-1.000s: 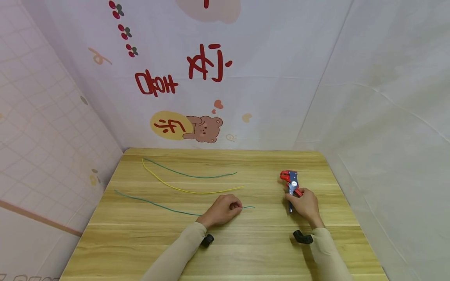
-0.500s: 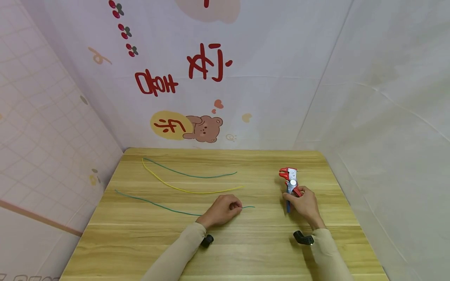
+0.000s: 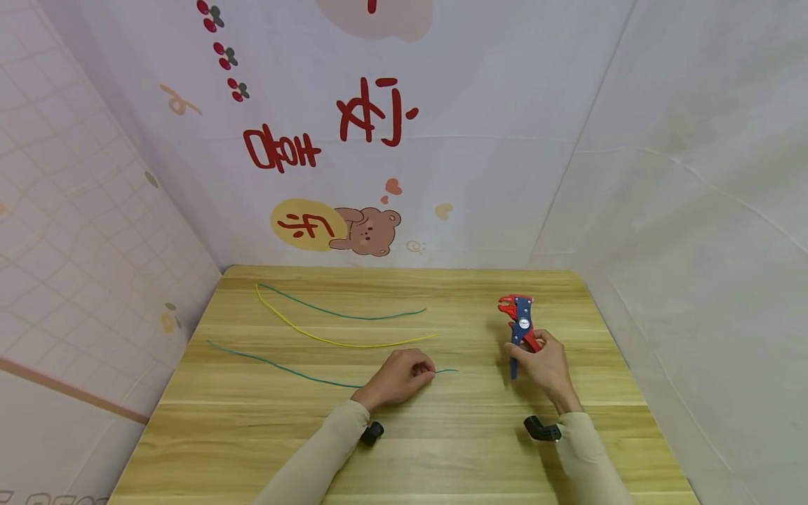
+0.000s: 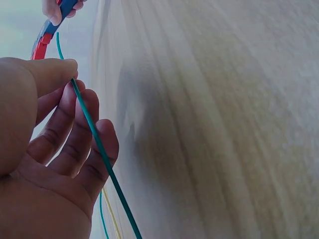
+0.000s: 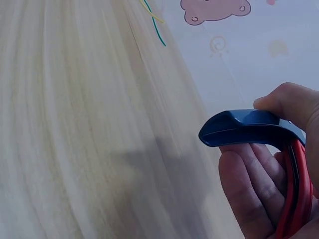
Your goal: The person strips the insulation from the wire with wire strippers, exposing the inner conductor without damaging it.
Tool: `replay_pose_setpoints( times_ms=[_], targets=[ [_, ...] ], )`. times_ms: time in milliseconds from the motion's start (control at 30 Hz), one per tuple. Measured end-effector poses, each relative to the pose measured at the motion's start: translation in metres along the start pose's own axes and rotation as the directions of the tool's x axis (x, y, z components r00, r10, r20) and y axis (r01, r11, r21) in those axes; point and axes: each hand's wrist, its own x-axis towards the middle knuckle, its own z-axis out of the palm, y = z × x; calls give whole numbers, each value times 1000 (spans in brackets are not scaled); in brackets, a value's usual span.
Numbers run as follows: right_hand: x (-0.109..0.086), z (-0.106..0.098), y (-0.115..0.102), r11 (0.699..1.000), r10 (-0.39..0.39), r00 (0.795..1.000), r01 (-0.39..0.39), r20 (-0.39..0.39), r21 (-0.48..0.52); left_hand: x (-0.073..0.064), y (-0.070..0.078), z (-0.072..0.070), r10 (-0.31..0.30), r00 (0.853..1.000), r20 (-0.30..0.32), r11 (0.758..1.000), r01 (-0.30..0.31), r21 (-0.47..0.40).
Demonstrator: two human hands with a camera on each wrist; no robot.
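Note:
My left hand (image 3: 398, 377) pinches a green wire (image 4: 102, 149) between thumb and index finger, close to one end. A short tip of that wire sticks out past the fingertips, and the rest trails off to the left over the table. Off to the right, my right hand (image 3: 548, 365) grips a wire stripper (image 3: 521, 322) with blue and red handles. Its red jaws point away from me and to the left. The right wrist view shows the thumb on the blue handle (image 5: 244, 127) and the red handle (image 5: 296, 194) against the palm.
Behind the left hand, a yellow wire (image 3: 353, 346) and another green wire (image 3: 353, 318) lie curved on the wooden table (image 3: 442, 449). White printed cloth walls (image 3: 480, 175) stand at the back and both sides.
The wire stripper has turned in my right hand, so its blue face now shows, and it has shifted slightly up and left. My left hand has stayed in place.

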Motion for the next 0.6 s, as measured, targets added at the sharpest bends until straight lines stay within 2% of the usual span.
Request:
replay_pose_setpoints(
  times_ms=[267,600],
  targets=[
    [-2,2,-3,997,-35,999,33,21,70,-1,4,-3,10,1000,-16,1000,-10,10],
    [-7,6,-7,997,-75,996,74,54,26,-2,6,-4,13,999,-37,1000,-12,12]
  ],
)
